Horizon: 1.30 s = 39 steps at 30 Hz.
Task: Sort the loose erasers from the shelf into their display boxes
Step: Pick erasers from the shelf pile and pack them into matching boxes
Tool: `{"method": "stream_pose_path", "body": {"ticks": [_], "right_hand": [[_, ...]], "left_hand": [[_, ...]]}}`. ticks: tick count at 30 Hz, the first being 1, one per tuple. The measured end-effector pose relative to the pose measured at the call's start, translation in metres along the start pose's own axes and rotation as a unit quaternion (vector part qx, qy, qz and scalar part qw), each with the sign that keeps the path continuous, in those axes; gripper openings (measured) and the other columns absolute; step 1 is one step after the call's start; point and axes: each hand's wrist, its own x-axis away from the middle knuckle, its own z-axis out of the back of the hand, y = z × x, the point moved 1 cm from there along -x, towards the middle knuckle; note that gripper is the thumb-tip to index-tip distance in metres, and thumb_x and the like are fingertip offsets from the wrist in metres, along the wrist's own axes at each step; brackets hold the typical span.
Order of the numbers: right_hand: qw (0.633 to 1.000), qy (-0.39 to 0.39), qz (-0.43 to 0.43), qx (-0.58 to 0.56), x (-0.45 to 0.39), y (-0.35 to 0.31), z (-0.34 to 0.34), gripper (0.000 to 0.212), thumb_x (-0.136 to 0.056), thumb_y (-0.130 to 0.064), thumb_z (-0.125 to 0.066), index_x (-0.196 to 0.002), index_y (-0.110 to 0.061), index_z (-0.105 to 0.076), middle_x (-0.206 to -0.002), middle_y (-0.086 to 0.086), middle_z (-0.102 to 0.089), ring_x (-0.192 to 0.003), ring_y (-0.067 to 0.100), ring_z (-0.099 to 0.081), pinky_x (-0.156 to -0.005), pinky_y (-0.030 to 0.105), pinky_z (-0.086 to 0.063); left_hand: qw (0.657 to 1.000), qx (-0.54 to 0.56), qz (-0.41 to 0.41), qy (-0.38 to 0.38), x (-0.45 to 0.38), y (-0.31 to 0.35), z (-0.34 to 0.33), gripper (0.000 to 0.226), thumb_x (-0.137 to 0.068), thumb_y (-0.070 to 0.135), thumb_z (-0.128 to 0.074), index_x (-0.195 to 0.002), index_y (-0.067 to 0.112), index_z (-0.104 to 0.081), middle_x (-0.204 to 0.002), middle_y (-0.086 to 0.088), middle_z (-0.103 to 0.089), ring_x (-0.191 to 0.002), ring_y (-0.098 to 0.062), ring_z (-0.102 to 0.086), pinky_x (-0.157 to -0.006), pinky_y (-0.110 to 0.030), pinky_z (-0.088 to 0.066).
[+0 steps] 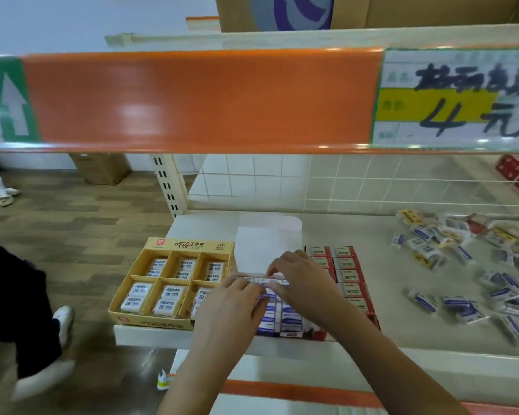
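— What are your hands doing?
— My left hand (237,298) and right hand (297,277), fingers bent, press down on blue-and-white erasers (282,313) in the middle display box (267,244).
— And the loose ones?
— Scattered loose erasers (462,265) lie on the shelf (357,232), well right of the boxes.

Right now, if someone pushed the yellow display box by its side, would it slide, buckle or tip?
The yellow display box would likely slide: it sits flat on the smooth shelf. Its thin card walls might flex a little. Tipping seems unlikely, since it is low, wide and has erasers in every visible compartment.
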Motion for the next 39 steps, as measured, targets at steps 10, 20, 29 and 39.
{"method": "stream_pose_path", "body": {"ticks": [10,20,29,39], "right_hand": [[0.99,0.051,-0.109,0.078,0.04,0.089,0.071,0.029,-0.094,-0.031,-0.05,-0.12,-0.02,-0.055,-0.125,-0.002,-0.052,-0.121,0.016,-0.041,-0.099,0.031,-0.037],[0.959,0.083,-0.242,0.119,0.12,0.194,0.125,0.037,-0.092,-0.03,-0.054,-0.126,-0.016,-0.052,-0.13,0.005,-0.052,-0.118,0.023,-0.049,-0.096,0.036,-0.043],[0.925,0.077,-0.36,0.095,0.192,0.277,0.137,0.033,-0.091,-0.031,-0.056,-0.121,-0.017,-0.056,-0.129,0.006,-0.052,-0.121,0.026,-0.046,-0.095,0.036,-0.041],[0.905,0.086,-0.408,0.088,0.251,0.341,0.153,0.031,-0.09,-0.022,-0.054,-0.12,-0.016,-0.058,-0.124,0.008,-0.054,-0.116,0.025,-0.047,-0.094,0.033,-0.04]], "left_hand": [[0.996,-0.035,-0.082,0.01,-0.09,0.073,-0.007,0.033,-0.098,0.04,-0.037,-0.12,0.026,-0.057,-0.12,0.007,-0.059,-0.115,-0.016,-0.046,-0.094,-0.029,-0.032],[0.985,-0.006,-0.17,0.039,-0.143,0.184,-0.021,0.035,-0.097,0.037,-0.042,-0.124,0.021,-0.056,-0.125,0.001,-0.057,-0.117,-0.021,-0.047,-0.095,-0.034,-0.035],[0.976,0.003,-0.216,-0.019,-0.165,0.273,-0.083,0.034,-0.095,0.035,-0.046,-0.123,0.02,-0.055,-0.124,-0.001,-0.058,-0.115,-0.021,-0.048,-0.091,-0.033,-0.038],[0.978,0.006,-0.203,-0.042,-0.198,0.33,-0.125,0.036,-0.094,0.032,-0.049,-0.128,0.018,-0.053,-0.122,-0.006,-0.059,-0.113,-0.023,-0.051,-0.091,-0.033,-0.041]]}}
